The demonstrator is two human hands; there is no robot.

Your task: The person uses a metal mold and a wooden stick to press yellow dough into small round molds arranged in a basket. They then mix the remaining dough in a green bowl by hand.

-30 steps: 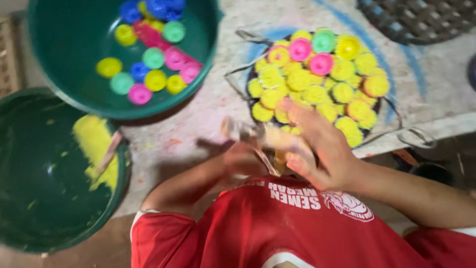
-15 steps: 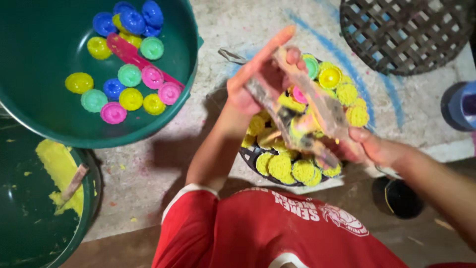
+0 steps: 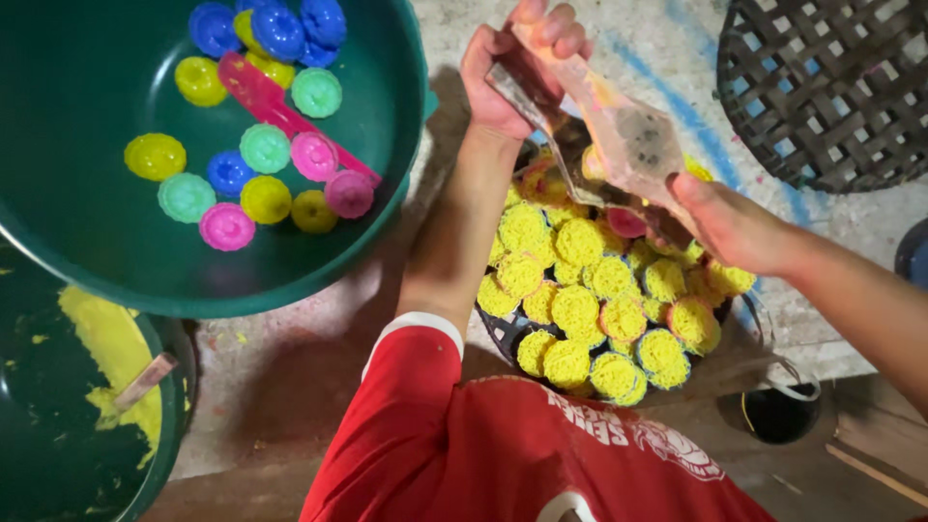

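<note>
Head view: a person in a red shirt point(image 3: 503, 454) stretches a clear, stained plastic bag point(image 3: 619, 135) above a dark round tray point(image 3: 507, 333) heaped with yellow noodle-like nests point(image 3: 580, 309). The left hand point(image 3: 507, 68) is closed on the bag's upper end, fingers curled over the film, beyond the tray's far edge. The right hand point(image 3: 730, 227) is closed on the lower end, over the tray's right side and just above the nests. The bag hangs taut and slanted between them; whether it holds anything cannot be told through the smears.

Left of the tray sits a large green basin point(image 3: 387, 222) holding small fluted moulds point(image 3: 266, 150) in yellow, blue, green and pink, with a pink scraper point(image 3: 261, 97) lying among them. Nearer the person than that basin, a second green tub point(image 3: 169, 425) shows a streak of yellow batter and a flat stick resting in it. Right of the tray and farther off lies a dark woven basket point(image 3: 822, 87). All rest on a rough grey floor point(image 3: 309, 387) marked with blue.

Handled well, the bag would stay centred over the tray, both grips firm, the film taut and clear of the nests, which look fragile enough to crumble if pressed.
</note>
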